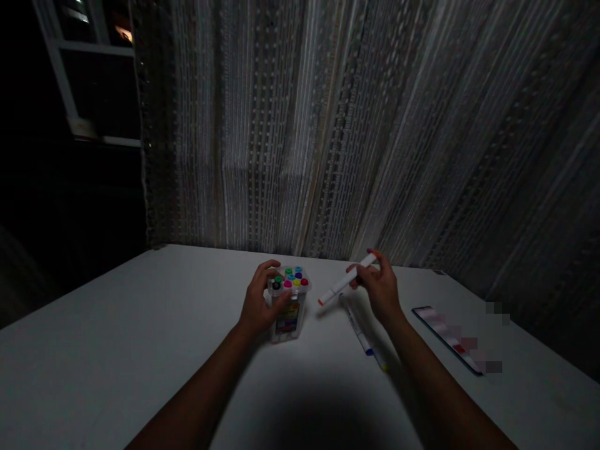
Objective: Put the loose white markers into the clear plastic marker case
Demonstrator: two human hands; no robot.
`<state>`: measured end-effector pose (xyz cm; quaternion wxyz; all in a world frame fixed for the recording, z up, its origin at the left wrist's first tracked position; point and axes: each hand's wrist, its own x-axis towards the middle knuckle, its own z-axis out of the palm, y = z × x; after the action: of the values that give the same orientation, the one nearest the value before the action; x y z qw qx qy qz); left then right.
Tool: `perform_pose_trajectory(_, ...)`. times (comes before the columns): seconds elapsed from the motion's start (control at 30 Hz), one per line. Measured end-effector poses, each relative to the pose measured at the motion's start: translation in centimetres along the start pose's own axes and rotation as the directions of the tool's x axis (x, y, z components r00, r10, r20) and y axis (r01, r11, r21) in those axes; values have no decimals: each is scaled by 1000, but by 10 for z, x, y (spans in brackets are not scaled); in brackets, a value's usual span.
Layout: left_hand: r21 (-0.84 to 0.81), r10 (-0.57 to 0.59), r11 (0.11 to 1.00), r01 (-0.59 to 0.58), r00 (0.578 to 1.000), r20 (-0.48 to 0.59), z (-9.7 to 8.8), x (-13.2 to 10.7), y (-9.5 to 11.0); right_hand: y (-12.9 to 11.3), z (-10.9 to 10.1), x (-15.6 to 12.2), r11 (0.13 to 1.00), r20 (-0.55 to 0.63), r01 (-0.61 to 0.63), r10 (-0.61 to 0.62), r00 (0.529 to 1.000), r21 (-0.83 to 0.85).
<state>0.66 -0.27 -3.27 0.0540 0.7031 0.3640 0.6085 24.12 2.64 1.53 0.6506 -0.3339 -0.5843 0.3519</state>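
Note:
My left hand (262, 299) is wrapped round a clear plastic marker case (294, 332), which stands upright on the white table. Several markers (291, 277) fill the case, their coloured ends facing up: green, blue, purple, black, pink, yellow and red. In my right hand (380, 289) is a white marker (345, 280) with orange ends, held at a slant above the table, right of the case and apart from it. Below it lie a blue-ended marker (357, 328) and a yellow-ended marker (380, 360), the second partly hidden behind the first.
A flat, dark-edged item (443, 337), partly blurred out by pixel blocks, lies on the white table (154, 331) to the right. Behind the table hangs a patterned curtain (281, 137). A window (96, 87) shows at the upper left. The room is dim.

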Motion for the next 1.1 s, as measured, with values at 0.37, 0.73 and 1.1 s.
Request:
perform_pose_trajectory(0.37,-77,-27,997,25,1000,-15,2,-1,-3,-67,86,35,924,253,376,-347,903,-74)
perform_pose_trajectory(0.73,-119,-67,991,66,998,-12,5,-1,-4,-38,108,37,886,437,375,-233,869,-273)
perform_pose_trajectory(1.1,-151,-95,984,93,995,-7,3,-4,-4,-60,97,50,856,371,450,-344,862,-253)
